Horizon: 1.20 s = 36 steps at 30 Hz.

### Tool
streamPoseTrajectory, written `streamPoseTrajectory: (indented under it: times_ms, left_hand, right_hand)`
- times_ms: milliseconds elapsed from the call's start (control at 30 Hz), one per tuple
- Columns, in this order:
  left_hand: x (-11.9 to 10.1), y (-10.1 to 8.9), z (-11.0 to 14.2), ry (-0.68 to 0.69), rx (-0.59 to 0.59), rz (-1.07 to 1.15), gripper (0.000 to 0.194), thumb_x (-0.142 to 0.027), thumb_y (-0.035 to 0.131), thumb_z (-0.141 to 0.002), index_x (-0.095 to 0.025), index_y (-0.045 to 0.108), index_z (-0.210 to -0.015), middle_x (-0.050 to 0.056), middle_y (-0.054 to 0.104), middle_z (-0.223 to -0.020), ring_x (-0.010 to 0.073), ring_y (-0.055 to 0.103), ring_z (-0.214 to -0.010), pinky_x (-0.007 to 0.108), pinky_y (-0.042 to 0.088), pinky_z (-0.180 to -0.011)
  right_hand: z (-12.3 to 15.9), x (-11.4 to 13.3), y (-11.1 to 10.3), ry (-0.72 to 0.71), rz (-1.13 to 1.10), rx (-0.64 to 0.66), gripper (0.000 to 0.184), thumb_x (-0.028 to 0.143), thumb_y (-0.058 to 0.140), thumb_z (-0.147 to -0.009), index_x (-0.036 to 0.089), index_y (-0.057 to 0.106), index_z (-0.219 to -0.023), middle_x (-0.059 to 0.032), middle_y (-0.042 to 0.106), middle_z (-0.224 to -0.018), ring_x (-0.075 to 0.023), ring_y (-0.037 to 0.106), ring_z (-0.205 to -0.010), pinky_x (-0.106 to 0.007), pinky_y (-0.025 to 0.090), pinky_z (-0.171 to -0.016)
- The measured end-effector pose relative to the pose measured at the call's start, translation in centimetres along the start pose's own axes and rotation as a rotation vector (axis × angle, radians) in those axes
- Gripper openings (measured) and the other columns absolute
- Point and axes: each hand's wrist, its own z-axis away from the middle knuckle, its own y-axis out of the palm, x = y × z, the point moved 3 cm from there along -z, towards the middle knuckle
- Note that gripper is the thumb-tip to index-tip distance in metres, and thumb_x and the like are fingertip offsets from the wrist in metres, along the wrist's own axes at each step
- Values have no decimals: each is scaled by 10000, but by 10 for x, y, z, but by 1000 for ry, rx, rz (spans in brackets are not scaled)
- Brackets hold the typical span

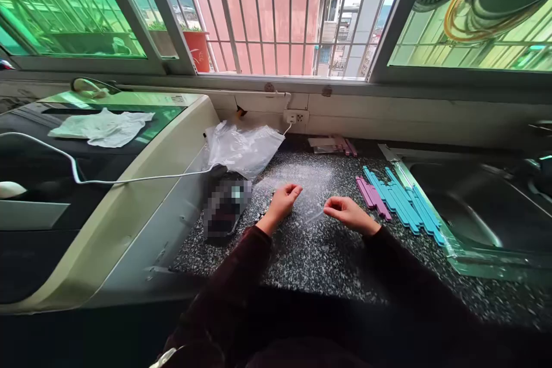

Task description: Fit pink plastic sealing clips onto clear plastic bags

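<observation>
On a speckled black countertop point(310, 259), my left hand point(282, 202) and my right hand point(347, 211) hold the two ends of a small clear plastic bag point(311, 202) that lies flat between them. Both hands have curled, pinching fingers on the film. A row of blue sticks point(405, 204) and some pink sticks point(373, 198) lie just right of my right hand. Dark red sleeves cover both forearms.
A heap of clear plastic bags point(244, 149) lies behind my left hand, with a blurred dark object point(225, 207) beside it. A washing machine point(129, 184) with a white cable stands at the left. A steel sink point(478, 201) is at the right. More sticks point(334, 145) lie by the wall.
</observation>
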Motion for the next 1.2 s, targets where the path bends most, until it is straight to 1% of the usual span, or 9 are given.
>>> streamPoseTrajectory:
  times_ms: [100,233,367,600,833,933,1033,1100,1200]
  left_hand:
    - [3,8,7,-82,169,132,349,-448,481,-747,-126,606,-693,-10,506,-572,100,431,-547,234,350,-553]
    - [2,9,15,-100,313,106,326,-454,560,-669,-134,575,-612,-34,459,-525,88,381,-530,228,300,-532]
    - [-1,7,16,-87,305,97,261,-390,566,-645,-140,547,-572,-37,462,-525,89,382,-544,230,292,-543]
    - [-2,7,15,-102,296,112,243,-369,553,-638,-135,560,-574,-34,465,-513,86,364,-528,233,278,-543]
    - [-8,10,21,-147,417,104,264,-390,603,-632,-131,571,-592,-47,438,-503,76,344,-512,225,254,-514]
    - [-8,11,21,-129,359,159,283,-404,620,-627,-125,595,-585,-39,453,-503,76,351,-512,227,263,-514]
    - [-3,8,18,-92,173,282,289,-416,611,-647,-128,622,-624,-39,452,-506,73,347,-507,227,262,-513]
    - [-1,6,17,-89,89,352,294,-426,612,-654,-133,630,-638,-44,433,-492,71,342,-493,227,258,-503]
    - [-1,6,17,-90,62,392,301,-438,624,-646,-137,634,-639,-43,431,-486,72,353,-488,227,266,-498]
  right_hand:
    - [6,1,7,38,-8,96,264,416,558,-700,161,533,-637,25,483,-583,-95,407,-560,-236,321,-546]
    - [4,-1,12,66,1,156,265,413,550,-698,158,523,-629,22,481,-596,-96,409,-571,-238,322,-553]
    - [4,-4,11,57,4,130,262,410,538,-708,159,519,-637,20,486,-609,-99,416,-588,-241,335,-574]
    - [3,-8,-2,31,60,-20,262,414,488,-735,168,512,-649,15,482,-620,-109,417,-600,-247,337,-575]
    - [5,-10,-6,50,72,23,271,426,521,-723,165,542,-653,7,522,-622,-114,444,-594,-258,361,-583]
    - [6,-10,-5,65,18,-54,290,448,542,-709,161,569,-676,-2,557,-645,-122,479,-614,-265,389,-602]
    - [5,-10,-4,77,-35,-143,337,482,543,-706,155,607,-755,-25,608,-721,-139,520,-671,-279,416,-652]
    - [4,-12,1,108,-38,-102,364,491,563,-685,147,627,-784,-36,626,-738,-146,532,-680,-285,421,-661]
    - [4,-14,9,131,-33,-41,359,490,592,-659,143,631,-739,-31,621,-689,-138,524,-636,-280,420,-630]
